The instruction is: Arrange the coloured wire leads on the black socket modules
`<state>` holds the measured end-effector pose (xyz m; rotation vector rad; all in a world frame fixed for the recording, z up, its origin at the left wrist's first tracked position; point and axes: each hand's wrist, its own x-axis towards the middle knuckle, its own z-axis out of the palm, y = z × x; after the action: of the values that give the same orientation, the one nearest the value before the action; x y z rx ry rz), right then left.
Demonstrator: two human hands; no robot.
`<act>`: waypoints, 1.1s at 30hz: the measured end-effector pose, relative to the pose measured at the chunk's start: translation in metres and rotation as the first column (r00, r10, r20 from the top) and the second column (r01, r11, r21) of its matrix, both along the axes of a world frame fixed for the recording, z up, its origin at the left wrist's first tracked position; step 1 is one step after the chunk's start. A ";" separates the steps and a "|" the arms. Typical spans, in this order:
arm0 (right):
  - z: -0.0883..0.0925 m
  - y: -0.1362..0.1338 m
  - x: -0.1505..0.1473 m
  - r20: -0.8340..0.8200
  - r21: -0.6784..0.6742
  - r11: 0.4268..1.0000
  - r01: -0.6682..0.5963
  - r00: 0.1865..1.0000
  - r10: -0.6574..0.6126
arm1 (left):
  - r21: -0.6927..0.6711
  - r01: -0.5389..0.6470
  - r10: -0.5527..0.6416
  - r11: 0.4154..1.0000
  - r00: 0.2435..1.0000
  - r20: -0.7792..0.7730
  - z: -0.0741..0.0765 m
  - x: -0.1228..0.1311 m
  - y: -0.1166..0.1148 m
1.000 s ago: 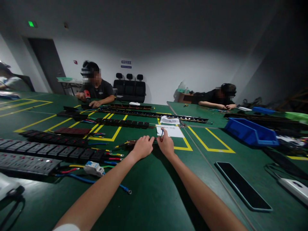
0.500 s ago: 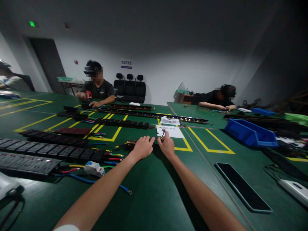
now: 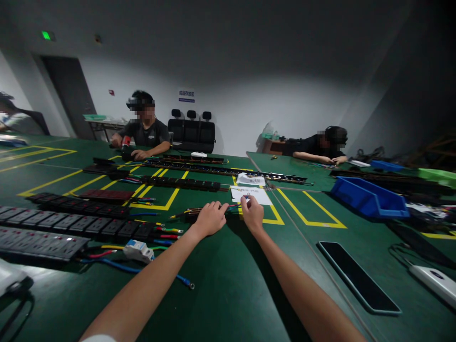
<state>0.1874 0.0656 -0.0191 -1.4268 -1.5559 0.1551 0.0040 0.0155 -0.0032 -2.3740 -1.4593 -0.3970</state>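
Note:
My left hand (image 3: 213,218) curls over the right end of a dark strip with several thin wires (image 3: 188,211), resting on the green table. Its fingers are bent round the strip, and the undersides of the fingers are hidden. Just to the right, my right hand (image 3: 252,214) pinches the end of a thin wire (image 3: 233,207) that runs from the left hand. A small blue tip with a ring terminal (image 3: 248,194) sticks up by the right fingertips. Behind that hand lies a white printed sheet (image 3: 262,195).
Power strips (image 3: 42,241) with coloured wires and a white breaker (image 3: 138,250) lie at left. On the right are a phone (image 3: 358,275), a blue bin (image 3: 368,197) and a white device (image 3: 432,280). Across the table, one person holds a red power tool (image 3: 126,143); another (image 3: 322,147) leans forward.
My right hand has moved slightly right, away from the left hand, drawing the wire out straighter between them. My left hand has stayed in place. The person opposite has shifted the red tool left.

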 end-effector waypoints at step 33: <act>-0.019 0.026 0.028 -0.308 -0.186 0.977 0.102 0.938 -0.157 | -0.040 -0.020 0.022 0.999 0.999 0.048 0.004 -0.001 -0.002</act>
<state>0.2152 0.0918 -0.0380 -1.5429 -1.1991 0.4268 0.0026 0.0133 0.0003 -2.3938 -1.5252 -0.4267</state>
